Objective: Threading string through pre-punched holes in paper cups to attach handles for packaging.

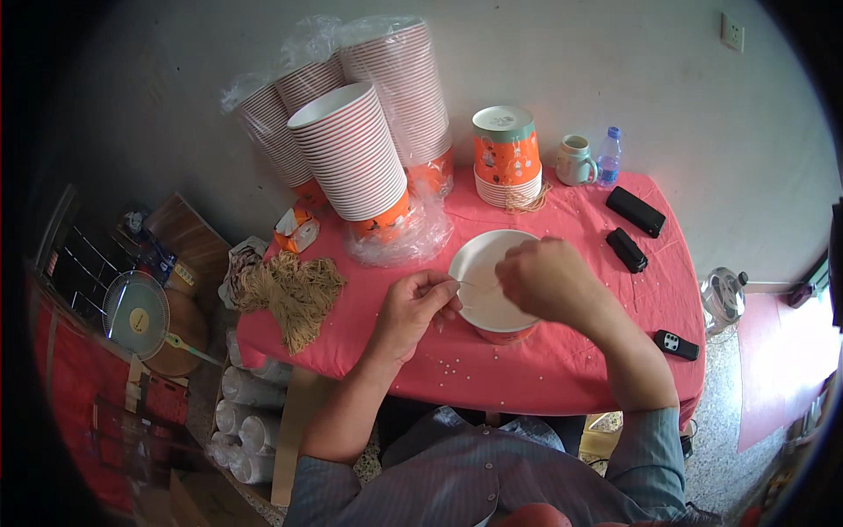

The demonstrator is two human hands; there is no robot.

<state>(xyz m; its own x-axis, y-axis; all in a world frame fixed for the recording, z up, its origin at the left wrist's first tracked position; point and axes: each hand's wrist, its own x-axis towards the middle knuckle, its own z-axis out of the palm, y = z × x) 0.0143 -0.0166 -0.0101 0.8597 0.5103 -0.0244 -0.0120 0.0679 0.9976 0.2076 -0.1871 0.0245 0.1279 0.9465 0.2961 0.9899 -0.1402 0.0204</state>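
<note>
Left hand (420,303) and right hand (546,279), each pinched shut on one end of a thin string (479,285), are held over the paper bowl (488,285) (string's long axis running left–right across its mouth).

Tall stacks of striped paper cups (351,158) stand at the back of the red-clothed counter (562,369), some in clear plastic. Right of them sits a short orange stack (507,158), then a mug (575,160) and a small water bottle (608,156) near the wall. Two black cases (634,211) lie on the right, a black remote (676,344) near the front edge. A bundle of straw-coloured strings (294,294) hangs over the left edge. A fan (136,314) stands on the floor at left.
</note>
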